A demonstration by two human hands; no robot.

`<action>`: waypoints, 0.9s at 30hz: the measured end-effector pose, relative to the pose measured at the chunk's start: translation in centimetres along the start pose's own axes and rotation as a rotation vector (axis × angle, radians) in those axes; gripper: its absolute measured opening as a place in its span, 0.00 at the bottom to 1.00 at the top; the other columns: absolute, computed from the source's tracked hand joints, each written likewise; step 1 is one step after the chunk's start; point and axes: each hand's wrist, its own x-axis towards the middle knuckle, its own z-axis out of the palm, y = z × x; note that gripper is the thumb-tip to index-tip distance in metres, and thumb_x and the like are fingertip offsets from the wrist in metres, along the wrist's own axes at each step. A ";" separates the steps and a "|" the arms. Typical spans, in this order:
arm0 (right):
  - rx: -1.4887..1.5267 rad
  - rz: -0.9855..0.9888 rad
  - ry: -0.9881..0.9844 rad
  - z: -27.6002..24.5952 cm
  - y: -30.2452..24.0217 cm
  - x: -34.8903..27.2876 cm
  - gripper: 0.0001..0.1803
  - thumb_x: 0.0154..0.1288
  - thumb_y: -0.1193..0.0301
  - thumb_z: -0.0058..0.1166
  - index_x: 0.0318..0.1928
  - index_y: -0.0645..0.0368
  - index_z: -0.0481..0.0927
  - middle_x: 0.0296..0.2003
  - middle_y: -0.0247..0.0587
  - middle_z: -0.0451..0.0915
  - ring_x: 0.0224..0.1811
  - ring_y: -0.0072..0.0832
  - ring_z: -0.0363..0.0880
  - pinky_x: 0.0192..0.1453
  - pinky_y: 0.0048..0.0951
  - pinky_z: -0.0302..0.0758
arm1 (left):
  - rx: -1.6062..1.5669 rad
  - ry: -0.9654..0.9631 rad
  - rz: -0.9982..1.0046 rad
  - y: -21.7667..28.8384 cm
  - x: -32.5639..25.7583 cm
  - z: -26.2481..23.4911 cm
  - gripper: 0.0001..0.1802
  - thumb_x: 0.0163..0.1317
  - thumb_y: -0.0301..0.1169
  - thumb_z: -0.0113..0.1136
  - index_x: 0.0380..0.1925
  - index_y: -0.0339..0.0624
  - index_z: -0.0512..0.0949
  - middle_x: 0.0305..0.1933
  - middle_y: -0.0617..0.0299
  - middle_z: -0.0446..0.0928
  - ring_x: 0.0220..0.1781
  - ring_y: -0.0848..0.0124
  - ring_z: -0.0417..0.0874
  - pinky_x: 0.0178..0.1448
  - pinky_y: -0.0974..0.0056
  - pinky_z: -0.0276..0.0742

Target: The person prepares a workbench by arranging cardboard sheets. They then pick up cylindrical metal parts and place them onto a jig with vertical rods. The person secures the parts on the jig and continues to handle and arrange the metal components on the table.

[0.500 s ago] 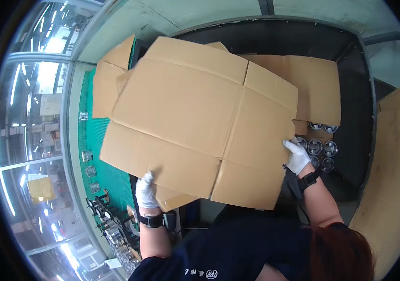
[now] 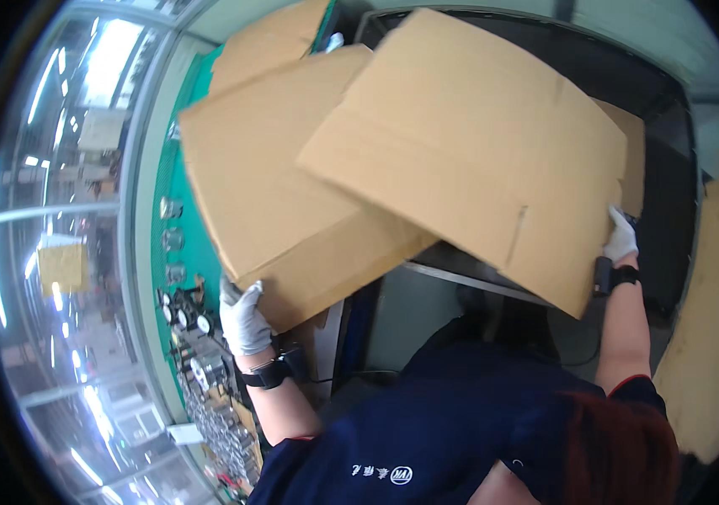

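Observation:
My left hand (image 2: 246, 322), in a white glove, is closed on the lower left corner of a folded cardboard box (image 2: 267, 185). My right hand (image 2: 620, 237), also gloved in white, grips the right edge of a large cardboard sheet (image 2: 477, 151). That sheet is tilted and overlaps the right part of the folded box. Under and behind the sheet is a black bin (image 2: 667, 177), most of its inside hidden. A further cardboard piece (image 2: 634, 156) shows past the sheet's right edge.
At the left, a green-matted bench (image 2: 176, 189) holds several metal pistons (image 2: 172, 240). Nearer stand metal fixtures (image 2: 183, 310) and many small metal parts (image 2: 221, 421). Another cardboard box (image 2: 271, 42) sits at the far left. A tan board (image 2: 705, 320) lines the right side.
My hands have spread apart. The sheet has moved right and away with my right hand, uncovering the folded box that my left hand now holds. The pistons in the bin are now hidden.

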 end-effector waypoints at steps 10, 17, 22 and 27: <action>0.281 0.202 -0.355 10.6 8.6 7.1 0.25 0.70 0.69 0.63 0.65 0.57 0.75 0.59 0.41 0.80 0.61 0.37 0.79 0.65 0.40 0.77 | 0.087 0.512 0.225 5.3 0.6 -5.0 0.36 0.65 0.18 0.58 0.74 0.38 0.62 0.67 0.49 0.74 0.64 0.58 0.78 0.70 0.53 0.73; 0.441 0.818 -0.568 22.7 6.4 15.2 0.28 0.64 0.66 0.65 0.64 0.61 0.76 0.57 0.47 0.83 0.58 0.40 0.83 0.60 0.38 0.79 | 0.029 0.690 0.137 4.0 -0.4 -0.9 0.22 0.75 0.27 0.54 0.67 0.40 0.72 0.67 0.49 0.75 0.66 0.61 0.76 0.72 0.51 0.71; -0.169 0.549 -0.740 27.5 13.0 16.7 0.26 0.64 0.66 0.66 0.59 0.64 0.80 0.54 0.51 0.86 0.56 0.44 0.84 0.60 0.38 0.77 | 0.618 0.611 0.152 4.7 -1.7 -1.0 0.18 0.76 0.28 0.54 0.62 0.34 0.78 0.65 0.49 0.77 0.63 0.58 0.80 0.68 0.53 0.78; -0.315 0.491 -0.825 27.4 16.9 17.3 0.23 0.61 0.67 0.66 0.56 0.64 0.83 0.49 0.51 0.88 0.53 0.44 0.86 0.58 0.38 0.79 | 0.575 0.692 0.110 7.0 -3.3 -1.3 0.18 0.76 0.28 0.55 0.61 0.32 0.79 0.64 0.47 0.78 0.61 0.59 0.81 0.66 0.54 0.79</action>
